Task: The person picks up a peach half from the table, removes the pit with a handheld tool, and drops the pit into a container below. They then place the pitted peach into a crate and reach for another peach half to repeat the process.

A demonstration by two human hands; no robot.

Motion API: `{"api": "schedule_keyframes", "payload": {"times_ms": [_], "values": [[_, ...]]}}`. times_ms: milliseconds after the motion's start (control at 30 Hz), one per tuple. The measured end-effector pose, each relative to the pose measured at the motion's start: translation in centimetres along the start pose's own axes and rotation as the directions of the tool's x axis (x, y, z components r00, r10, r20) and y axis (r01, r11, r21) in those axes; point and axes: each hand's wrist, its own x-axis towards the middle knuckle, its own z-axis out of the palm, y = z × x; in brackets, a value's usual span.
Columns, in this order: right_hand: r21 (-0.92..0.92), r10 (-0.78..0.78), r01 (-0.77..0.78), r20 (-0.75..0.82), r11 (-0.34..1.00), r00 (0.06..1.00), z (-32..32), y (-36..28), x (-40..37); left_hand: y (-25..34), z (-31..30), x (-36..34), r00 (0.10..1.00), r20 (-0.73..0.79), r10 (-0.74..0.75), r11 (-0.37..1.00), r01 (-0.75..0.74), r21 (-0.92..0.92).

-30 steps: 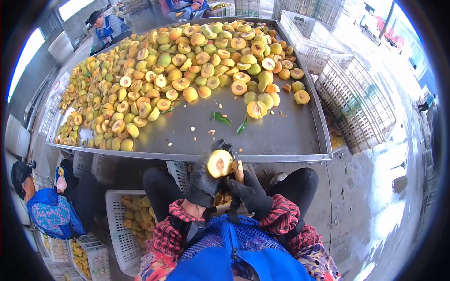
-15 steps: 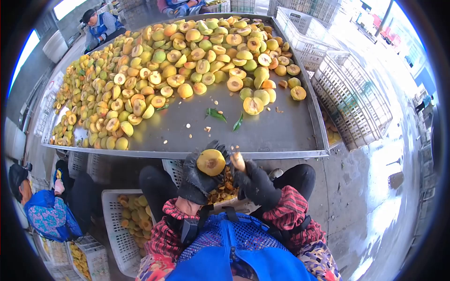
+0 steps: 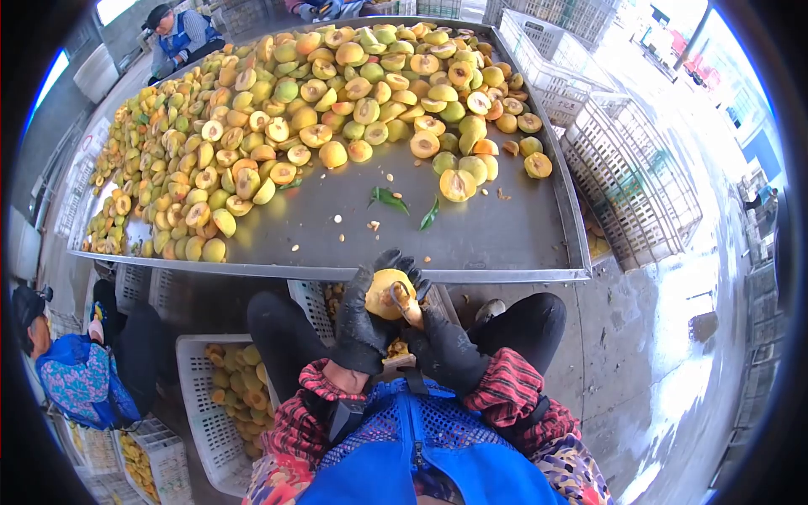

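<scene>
My left hand (image 3: 360,324), in a dark glove, holds a halved yellow fruit (image 3: 385,295) with its cut face up, just below the table's front edge. My right hand (image 3: 446,345), also gloved, is closed on a small tool (image 3: 410,310) with a curved metal loop at its end. The loop rests at the cut face of the fruit. Many halved fruits (image 3: 278,126) are heaped on the metal table (image 3: 471,244) beyond my hands. Below my hands, fruit scraps (image 3: 397,347) show in a container partly hidden by my hands.
A white crate of fruit halves (image 3: 202,412) stands at my left. More crates (image 3: 631,181) are stacked right of the table. One person (image 3: 84,370) sits at the left, another (image 3: 181,38) at the far left. Green leaves (image 3: 389,199) and small pits lie on the table.
My right hand has moved left, bringing the tool from beside the fruit onto its cut face. My left hand still holds the fruit, now slightly turned and further right.
</scene>
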Motion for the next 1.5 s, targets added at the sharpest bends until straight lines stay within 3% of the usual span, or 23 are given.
{"api": "schedule_keyframes", "payload": {"times_ms": [167,233,267,333,367,433,500,600,700,800,900,1000,1033,1200,1267,1333,1433,1500], "values": [[-0.039,0.01,-0.01,-0.01,0.999,1.0,1.3,1.5,0.7,-0.3,2.0,-0.5,0.997,-0.064,0.05,0.999,-0.051,-0.01],[0.197,0.022,-0.024,0.009,0.98,1.0,2.8,3.1,1.5,-0.6,2.0,-0.4,0.988,-0.121,0.094,0.995,-0.09,0.033],[0.421,0.043,-0.05,0.027,0.906,0.999,4.2,4.0,2.1,-0.8,1.7,-0.2,0.98,-0.161,0.117,0.992,-0.107,0.068],[0.424,-0.048,0.045,-0.002,0.905,0.999,4.7,4.6,2.1,-1.2,0.1,0.2,0.968,-0.202,0.151,0.983,-0.126,0.132],[0.199,-0.165,0.166,-0.024,0.966,0.986,4.1,4.9,1.8,-1.5,-1.7,0.5,0.965,-0.205,0.162,0.979,-0.131,0.158],[-0.03,-0.242,0.242,-0.005,0.97,0.97,3.5,4.3,1.6,-1.1,-0.8,0.2,0.962,-0.216,0.169,0.977,-0.135,0.163],[-0.017,-0.167,0.167,0.002,0.986,0.986,2.7,2.5,1.5,-0.6,1.1,0.1,0.964,-0.217,0.156,0.983,-0.13,0.131],[0.211,0.177,-0.215,0.185,0.953,0.967,0.1,-1.6,1.4,0.1,1.2,0.3,0.976,-0.121,0.179,0.979,-0.165,0.121],[0.431,0.146,-0.352,0.442,0.831,0.885,-1.2,-0.8,1.0,0.7,0.9,0.3,0.962,-0.224,0.154,0.987,-0.137,0.087],[0.415,0.211,-0.304,0.255,0.858,0.944,-0.4,0.2,0.1,1.5,2.5,0.1,0.967,-0.183,0.18,0.981,-0.189,-0.036],[0.427,0.195,-0.28,0.233,0.86,0.953,-1.1,-0.8,-0.2,2.1,2.0,-0.3,0.98,-0.13,0.15,0.986,-0.158,-0.049],[0.237,0.27,-0.351,0.315,0.906,0.91,-0.8,-1.0,0.3,1.7,1.3,-0.2,0.995,-0.013,0.098,0.992,-0.099,-0.083],[0.199,0.248,-0.312,0.291,0.929,0.924,-0.5,-0.5,0.3,1.6,1.2,-0.3,0.996,0.033,0.079,0.992,-0.076,-0.1],[0.032,0.197,-0.205,0.162,0.978,0.967,0.7,0.6,0.5,1.3,1.9,-0.8,0.995,-0.005,0.102,0.994,-0.102,-0.025],[0.283,0.202,-0.197,0.012,0.939,0.979,0.4,1.5,0.9,1.3,2.3,-0.9,0.994,-0.026,0.11,0.993,-0.111,-0.036],[0.407,0.214,-0.191,-0.01,0.893,0.977,-0.2,1.6,1.0,1.5,2.8,-1.2,0.991,-0.075,0.113,0.99,-0.119,-0.079],[0.422,0.2,-0.226,0.106,0.878,0.974,-0.6,0.3,0.5,2.0,2.4,-1.2,0.993,-0.064,0.1,0.99,-0.105,-0.089],[0.45,0.274,-0.35,0.227,0.822,0.935,-0.6,-0.6,0.4,1.8,2.4,-1.2,0.996,-0.05,0.078,0.991,-0.083,-0.108]]}}
